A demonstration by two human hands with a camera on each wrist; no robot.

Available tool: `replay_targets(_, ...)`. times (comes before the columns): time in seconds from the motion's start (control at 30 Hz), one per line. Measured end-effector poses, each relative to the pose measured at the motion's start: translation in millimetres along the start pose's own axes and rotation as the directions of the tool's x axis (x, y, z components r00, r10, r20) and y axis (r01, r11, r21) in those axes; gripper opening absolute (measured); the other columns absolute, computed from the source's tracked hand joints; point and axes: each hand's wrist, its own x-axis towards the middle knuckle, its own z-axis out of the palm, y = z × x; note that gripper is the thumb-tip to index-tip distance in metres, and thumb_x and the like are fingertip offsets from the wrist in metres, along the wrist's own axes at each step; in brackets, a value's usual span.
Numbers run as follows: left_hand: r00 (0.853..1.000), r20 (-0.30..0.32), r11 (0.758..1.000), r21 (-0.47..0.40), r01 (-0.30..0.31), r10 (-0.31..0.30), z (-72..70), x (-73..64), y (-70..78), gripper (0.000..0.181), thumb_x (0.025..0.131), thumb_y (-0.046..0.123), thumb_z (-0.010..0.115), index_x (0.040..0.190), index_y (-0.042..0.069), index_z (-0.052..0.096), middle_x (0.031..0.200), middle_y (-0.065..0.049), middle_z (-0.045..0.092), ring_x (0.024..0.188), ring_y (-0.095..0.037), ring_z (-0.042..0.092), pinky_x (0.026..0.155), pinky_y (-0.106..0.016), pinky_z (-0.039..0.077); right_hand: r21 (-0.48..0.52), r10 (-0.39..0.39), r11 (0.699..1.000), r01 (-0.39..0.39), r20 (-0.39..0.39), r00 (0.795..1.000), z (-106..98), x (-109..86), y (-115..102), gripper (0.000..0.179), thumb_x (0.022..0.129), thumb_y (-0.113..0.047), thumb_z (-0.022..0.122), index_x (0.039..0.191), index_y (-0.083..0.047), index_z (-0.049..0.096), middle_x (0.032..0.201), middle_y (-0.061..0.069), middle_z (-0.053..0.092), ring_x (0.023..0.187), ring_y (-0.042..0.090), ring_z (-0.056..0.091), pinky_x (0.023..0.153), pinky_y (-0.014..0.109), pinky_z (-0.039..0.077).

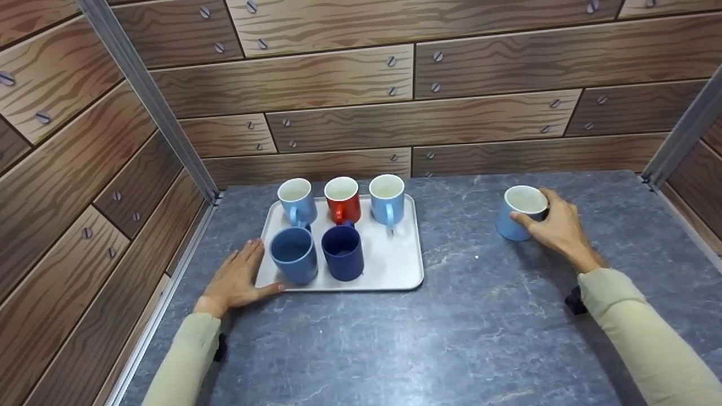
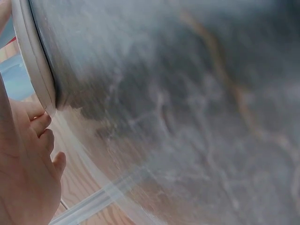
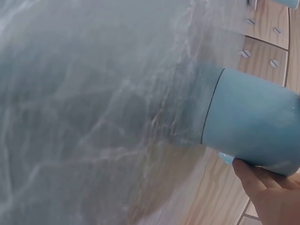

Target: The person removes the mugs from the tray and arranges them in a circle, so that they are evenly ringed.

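Observation:
My right hand (image 1: 555, 225) grips a light blue mug (image 1: 512, 225) with a white inside, its thumb on the near side and fingers round the right. In the right wrist view the same mug (image 3: 253, 122) stands upright on the table. Over at the left, my left hand (image 1: 234, 282) rests against the left edge of a white tray (image 1: 395, 265), fingers straight and thumb at the front rim. On the tray's back row are a light blue mug (image 1: 299, 204), a red mug (image 1: 351, 210) and another light blue mug (image 1: 389, 197). In front stand a medium blue mug (image 1: 296, 260) and a dark blue mug (image 1: 347, 259).
Both hands work on a grey marbled table (image 1: 395, 349). A wood-patterned wall (image 1: 338, 96) closes off the back, and another such wall (image 1: 107, 225) runs along the left. Metal posts (image 1: 146, 90) stand at the corners.

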Motion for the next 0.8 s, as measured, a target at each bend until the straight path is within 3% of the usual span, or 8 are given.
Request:
replay_targets(0.23,1.0,-0.008,1.0,0.007,-0.008,0.008,-1.2,1.5,-2.3,0.123,0.083,0.084,0.065,0.168,0.001,0.029,0.175,-0.02,0.028,0.164,-0.039,0.023,0.133,-0.058,0.019,0.0,-0.004,1.0,0.004,0.025,1.0,-2.9,1.4,-4.0,0.097,0.093,-0.048,0.081,0.156,0.013,0.039,0.138,0.042,0.058,0.122,0.058,0.061,0.1,0.07,0.05)
replay_targets(0.37,1.0,0.001,1.0,0.013,-0.004,0.004,-2.1,1.5,-2.8,0.124,0.083,0.083,0.066,0.168,0.0,0.028,0.175,-0.02,0.026,0.165,-0.039,0.021,0.134,-0.057,0.018,-0.022,-0.02,1.0,0.021,0.034,0.999,-8.1,2.8,-12.8,0.103,0.093,-0.049,0.081,0.158,0.014,0.033,0.146,0.044,0.049,0.131,0.061,0.051,0.107,0.074,0.043)
replay_targets(0.53,1.0,0.004,1.0,0.023,0.0,0.0,-0.1,0.6,-2.8,0.124,0.083,0.084,0.065,0.168,0.0,0.029,0.175,-0.02,0.027,0.165,-0.039,0.021,0.134,-0.058,0.018,-0.083,-0.061,0.995,0.062,0.013,0.998,-16.7,5.0,-35.0,0.111,0.09,-0.053,0.082,0.163,0.01,0.027,0.161,0.04,0.036,0.146,0.063,0.036,0.116,0.078,0.033)
replay_targets(0.8,1.0,0.028,1.0,0.023,-0.011,0.01,3.1,0.7,0.7,0.123,0.086,0.083,0.061,0.168,0.0,0.026,0.176,-0.021,0.023,0.164,-0.041,0.02,0.133,-0.059,0.018,-0.026,-0.212,0.977,0.212,-0.004,0.977,-6.1,1.6,-81.9,0.103,0.087,-0.046,0.087,0.16,0.008,0.037,0.162,0.035,0.041,0.147,0.06,0.038,0.121,0.074,0.031)
